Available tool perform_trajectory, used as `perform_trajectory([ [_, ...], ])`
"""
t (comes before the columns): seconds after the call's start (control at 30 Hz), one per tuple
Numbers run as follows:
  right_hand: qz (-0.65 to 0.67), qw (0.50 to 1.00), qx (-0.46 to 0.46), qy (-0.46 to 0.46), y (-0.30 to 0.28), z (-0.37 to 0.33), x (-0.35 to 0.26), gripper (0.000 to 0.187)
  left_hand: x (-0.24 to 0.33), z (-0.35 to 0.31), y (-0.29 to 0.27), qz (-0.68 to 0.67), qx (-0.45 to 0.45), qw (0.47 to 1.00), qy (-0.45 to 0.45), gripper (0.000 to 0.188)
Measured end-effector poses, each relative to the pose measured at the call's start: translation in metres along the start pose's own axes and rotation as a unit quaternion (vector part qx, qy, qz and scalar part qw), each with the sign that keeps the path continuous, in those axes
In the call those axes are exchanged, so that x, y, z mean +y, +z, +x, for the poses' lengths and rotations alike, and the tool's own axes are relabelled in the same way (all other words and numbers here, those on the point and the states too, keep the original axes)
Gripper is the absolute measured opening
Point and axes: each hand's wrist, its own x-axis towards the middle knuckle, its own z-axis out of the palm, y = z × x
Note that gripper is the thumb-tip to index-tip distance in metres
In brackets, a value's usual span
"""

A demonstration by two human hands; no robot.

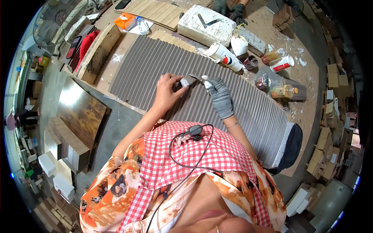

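Grey-brown ribbed strips (143, 73) lie side by side across the workbench in front of me. My left hand (168, 91), bare, pinches a small grey-white block (187, 80) between thumb and fingers, just above the strips. In a grey knit glove with pale fingertips, my right hand (218, 95) grips a thin dark flat blade (196, 77). The blade's tip meets the upper edge of the block, or lies very close to it. My gloved fingers partly hide the tool's handle end.
Beyond the strips are a white-smeared block (206, 25), a paper cup (225, 56), a red-white cup (281, 64) and a juice bottle (283, 91). A curved wooden piece (99, 52) stands at left. Another person's gloved hands (237, 11) work at the far edge.
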Motion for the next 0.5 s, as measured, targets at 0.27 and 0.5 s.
perform_trajectory([
  [0.27, -0.114, 0.985, 0.007, -0.13, -0.005, -0.027, -0.003, 0.022, 0.001, 0.0, 0.001, 0.005, 0.006, 1.0, 0.009, 0.039],
  [0.5, -0.081, 0.995, 0.02, -0.047, 0.017, -0.025, 0.019, 0.024, 0.005, 0.003, -0.001, -0.006, -0.012, 1.0, -0.011, 0.039],
])
